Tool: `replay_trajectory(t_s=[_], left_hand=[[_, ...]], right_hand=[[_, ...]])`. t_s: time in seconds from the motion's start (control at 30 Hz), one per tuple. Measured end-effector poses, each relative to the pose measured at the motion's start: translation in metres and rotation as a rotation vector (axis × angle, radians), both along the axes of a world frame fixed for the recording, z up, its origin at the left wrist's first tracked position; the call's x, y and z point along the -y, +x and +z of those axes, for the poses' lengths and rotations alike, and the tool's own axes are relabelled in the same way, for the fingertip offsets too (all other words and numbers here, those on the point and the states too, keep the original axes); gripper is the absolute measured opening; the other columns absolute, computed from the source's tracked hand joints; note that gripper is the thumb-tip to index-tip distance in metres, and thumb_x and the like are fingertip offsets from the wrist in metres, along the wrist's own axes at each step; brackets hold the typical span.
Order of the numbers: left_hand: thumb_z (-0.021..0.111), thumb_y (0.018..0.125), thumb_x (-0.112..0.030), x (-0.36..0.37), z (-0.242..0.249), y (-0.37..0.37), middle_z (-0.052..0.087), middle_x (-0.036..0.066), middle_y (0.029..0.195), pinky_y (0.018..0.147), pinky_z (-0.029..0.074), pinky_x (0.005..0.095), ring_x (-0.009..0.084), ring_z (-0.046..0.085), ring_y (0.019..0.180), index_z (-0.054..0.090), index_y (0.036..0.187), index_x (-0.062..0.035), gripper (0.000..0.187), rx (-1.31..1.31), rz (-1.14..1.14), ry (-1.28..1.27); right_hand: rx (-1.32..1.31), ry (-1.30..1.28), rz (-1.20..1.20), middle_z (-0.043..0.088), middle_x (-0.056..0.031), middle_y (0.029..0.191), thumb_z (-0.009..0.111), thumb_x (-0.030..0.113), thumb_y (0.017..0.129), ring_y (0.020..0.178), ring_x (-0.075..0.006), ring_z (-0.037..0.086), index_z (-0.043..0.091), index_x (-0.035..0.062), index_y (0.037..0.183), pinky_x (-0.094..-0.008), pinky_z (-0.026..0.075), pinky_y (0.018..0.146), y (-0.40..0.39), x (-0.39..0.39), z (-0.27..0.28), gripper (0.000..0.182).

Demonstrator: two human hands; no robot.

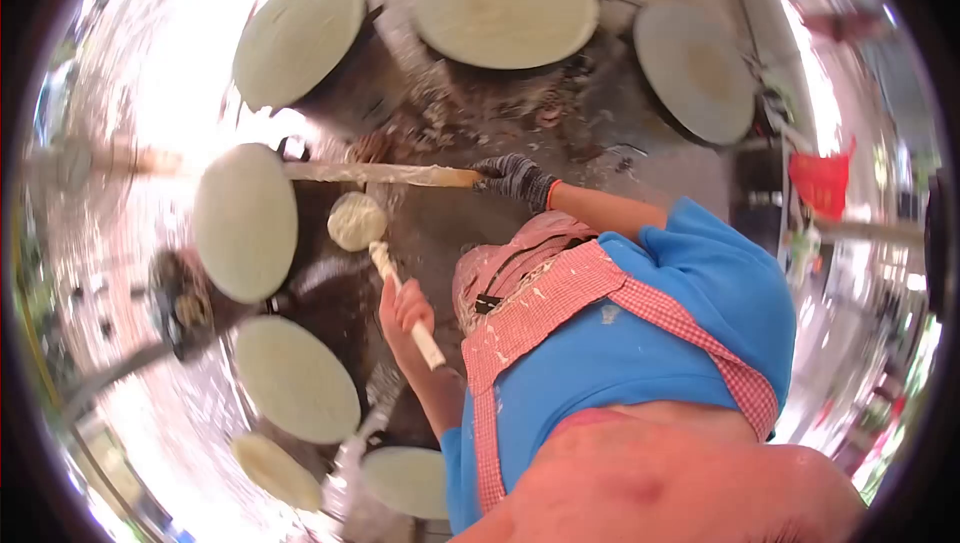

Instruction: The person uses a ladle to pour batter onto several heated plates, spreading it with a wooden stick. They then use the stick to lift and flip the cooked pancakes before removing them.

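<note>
My bare left hand (408,311) is wrapped around the pale handle of a ladle (357,223). Creamy batter fills the ladle's bowl and coats the upper handle. Farther right, my right hand (515,181), in a grey striped glove, grips the end of a long wooden stick (385,174). That stick reaches leftward, its far end close to a round griddle (247,223) covered with a pale batter sheet. The ladle's bowl hangs just below the stick, to the right of this griddle.
Several more round griddles curve around me, among them a large batter-covered one (505,5) ahead and a greyer one (697,73) at right. Batter splashes mark the dark floor (440,123). A red bag (822,181) hangs at far right; a dark machine (180,303) stands left.
</note>
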State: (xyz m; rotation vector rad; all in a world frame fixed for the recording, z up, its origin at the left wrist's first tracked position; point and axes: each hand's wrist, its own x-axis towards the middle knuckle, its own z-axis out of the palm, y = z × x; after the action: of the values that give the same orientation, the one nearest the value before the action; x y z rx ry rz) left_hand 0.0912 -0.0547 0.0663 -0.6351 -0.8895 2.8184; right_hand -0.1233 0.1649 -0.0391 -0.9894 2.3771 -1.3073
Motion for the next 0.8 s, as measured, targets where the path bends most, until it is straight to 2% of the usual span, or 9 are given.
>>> replay_trajectory(t_s=[0.03,0.1,0.13,0.2,0.27,0.33,0.43,0.67,0.8], left_hand=[[0.037,0.09,-0.029,-0.011,0.015,-0.005,0.029,-0.001,0.054,0.033,0.028,0.0219,0.0073,0.031,0.038,0.043,0.076,-0.004,0.029,0.011,0.007,-0.024],[0.033,0.091,-0.031,-0.03,0.027,0.0,0.03,-0.001,0.056,0.033,0.028,0.0222,0.0075,0.031,0.038,0.046,0.109,-0.0081,0.032,-0.205,0.007,-0.132],[0.033,0.091,-0.031,-0.041,0.021,-0.009,0.03,-0.001,0.056,0.033,0.028,0.0222,0.0075,0.031,0.038,0.046,0.109,-0.0081,0.032,-0.209,-0.018,-0.139],[0.03,0.092,-0.031,-0.065,0.003,-0.015,0.03,0.0,0.058,0.033,0.03,0.0214,0.0076,0.031,0.039,0.032,0.128,-0.019,0.038,-0.349,0.097,-0.556],[0.031,0.092,-0.031,-0.08,0.001,-0.04,0.03,0.001,0.058,0.034,0.031,0.0211,0.0078,0.032,0.039,0.033,0.127,-0.0162,0.038,-0.293,0.045,-0.4],[0.032,0.091,-0.029,-0.084,-0.002,-0.06,0.031,0.001,0.058,0.035,0.034,0.0202,0.0082,0.033,0.041,0.035,0.122,-0.0044,0.039,-0.165,-0.034,-0.139],[0.033,0.091,-0.026,-0.093,-0.021,-0.077,0.031,0.001,0.058,0.035,0.034,0.0204,0.0084,0.033,0.041,0.039,0.114,0.0039,0.038,0.103,-0.129,-0.067],[0.033,0.092,-0.027,-0.118,-0.01,-0.093,0.032,0.002,0.055,0.033,0.031,0.0207,0.0081,0.031,0.038,0.042,0.105,0.0077,0.038,0.075,-0.228,-0.153],[0.033,0.092,-0.029,-0.107,-0.031,-0.087,0.031,0.001,0.055,0.033,0.03,0.0212,0.0077,0.032,0.039,0.045,0.108,0.0024,0.037,-0.202,-0.314,-0.152]], right_hand=[[0.164,0.029,-0.043,0.058,-0.0176,0.093,0.058,0.027,0.074,0.083,-0.0287,0.057,0.055,0.0054,0.105,-0.0322,0.044,0.073,-0.005,-0.023,-0.005,0.038],[0.435,-0.119,-0.184,0.06,-0.0155,0.092,0.058,0.026,0.075,0.083,-0.0277,0.057,0.056,0.005,0.101,-0.0304,0.044,0.074,-0.019,-0.08,-0.055,0.034],[0.539,-0.294,-0.291,0.06,-0.0142,0.091,0.057,0.026,0.076,0.081,-0.0274,0.057,0.058,0.0048,0.098,-0.0297,0.044,0.075,-0.029,-0.121,-0.091,0.031],[-0.093,0.365,-0.496,0.06,-0.0104,0.074,0.057,0.024,0.077,0.074,-0.0197,0.057,0.059,0.0045,0.093,-0.0318,0.044,0.066,-0.036,-0.199,-0.032,0.025],[-0.074,0.214,-0.689,0.061,-0.0133,0.076,0.057,0.028,0.076,0.073,-0.0259,0.058,0.059,0.0063,0.093,-0.0351,0.043,0.066,-0.041,-0.246,0.004,0.028],[0.045,0.362,-1.04,0.06,-0.0149,0.086,0.056,0.032,0.076,0.078,-0.0305,0.057,0.057,0.0058,0.098,-0.0387,0.043,0.067,-0.038,-0.284,0.02,0.034],[0.019,0.665,-0.896,0.059,-0.0159,0.092,0.054,0.034,0.077,0.083,-0.0314,0.056,0.055,0.008,0.104,-0.0393,0.043,0.07,-0.017,-0.311,0.03,0.038],[-0.29,0.533,-0.54,0.059,-0.0158,0.089,0.051,0.034,0.077,0.084,-0.0334,0.056,0.05,0.014,0.11,-0.0413,0.043,0.073,0.004,-0.265,0.041,0.039],[-0.067,0.681,-0.349,0.057,-0.0153,0.097,0.053,0.032,0.075,0.086,-0.0308,0.055,0.051,0.0132,0.105,-0.0413,0.042,0.074,-0.053,-0.211,0.05,0.036]])
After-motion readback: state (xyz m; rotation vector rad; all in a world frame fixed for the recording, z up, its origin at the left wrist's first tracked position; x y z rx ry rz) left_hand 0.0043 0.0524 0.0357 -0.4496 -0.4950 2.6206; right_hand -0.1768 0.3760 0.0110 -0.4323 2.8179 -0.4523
